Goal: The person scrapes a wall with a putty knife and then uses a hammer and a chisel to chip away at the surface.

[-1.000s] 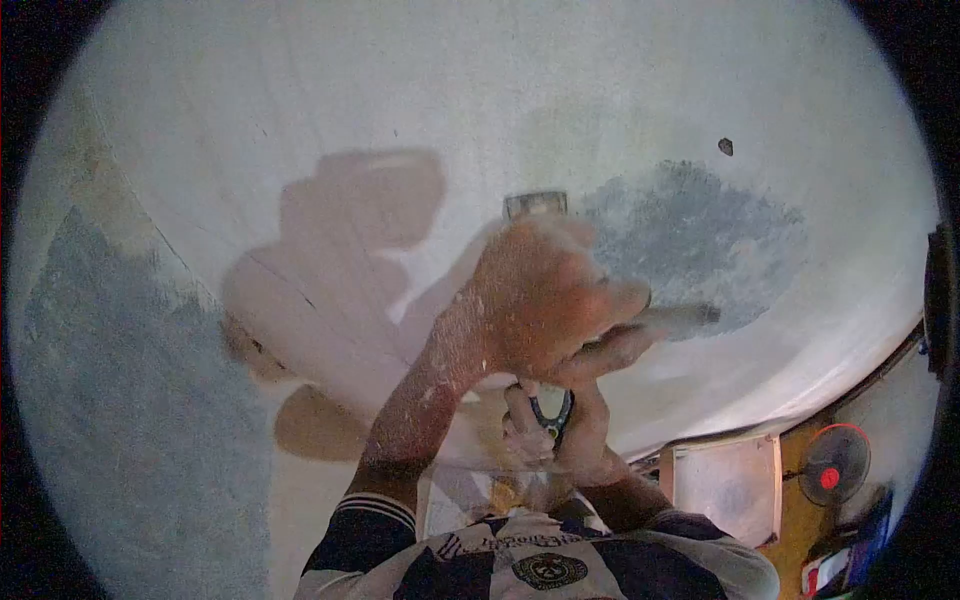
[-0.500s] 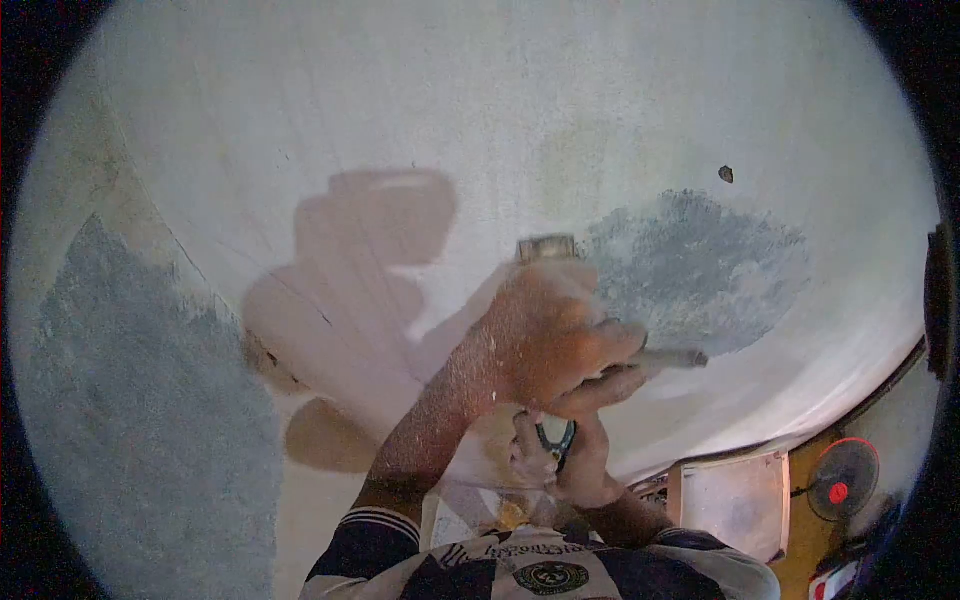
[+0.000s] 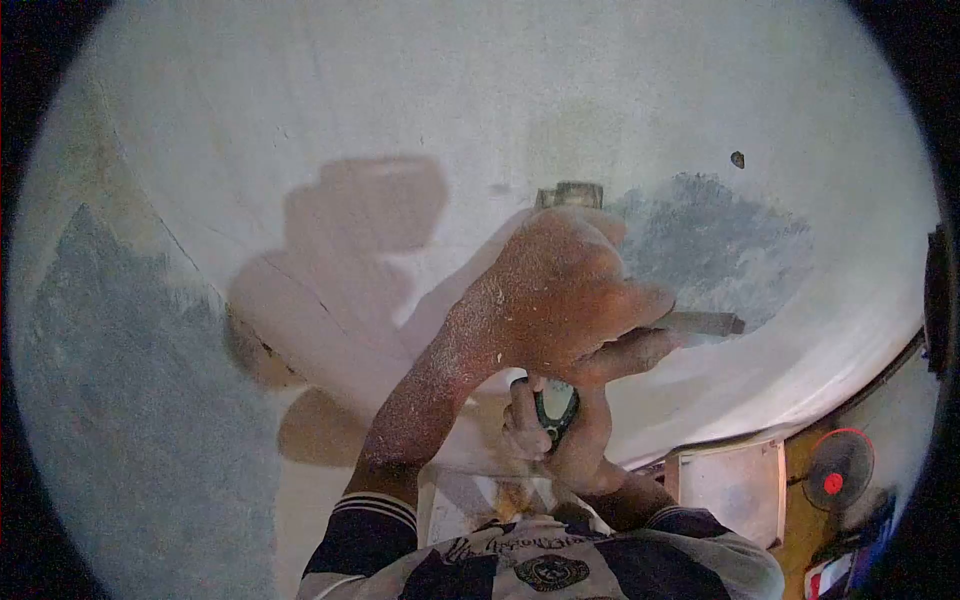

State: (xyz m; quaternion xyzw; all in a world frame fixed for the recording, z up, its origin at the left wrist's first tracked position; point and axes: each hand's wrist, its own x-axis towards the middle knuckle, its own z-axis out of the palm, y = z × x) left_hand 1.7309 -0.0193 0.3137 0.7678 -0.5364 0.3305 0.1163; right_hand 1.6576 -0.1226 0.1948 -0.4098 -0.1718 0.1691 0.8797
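Since the earlier frame, my left hand (image 3: 560, 295) has risen slightly along the white plastered wall (image 3: 450, 100), toward the grey rough patch (image 3: 715, 240). Its fingers are pressed together around the flat metal-bladed scraper (image 3: 705, 322), whose blade tip shows to the right, against the wall below the patch. My right hand (image 3: 560, 435), directly beneath, is clenched on the dark green-handled tool (image 3: 553, 408). Both forearms carry white dust.

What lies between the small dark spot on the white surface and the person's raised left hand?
In the head view, a rough grey patch in the white surface lies between the dark spot and the left hand, which covers part of a tool.
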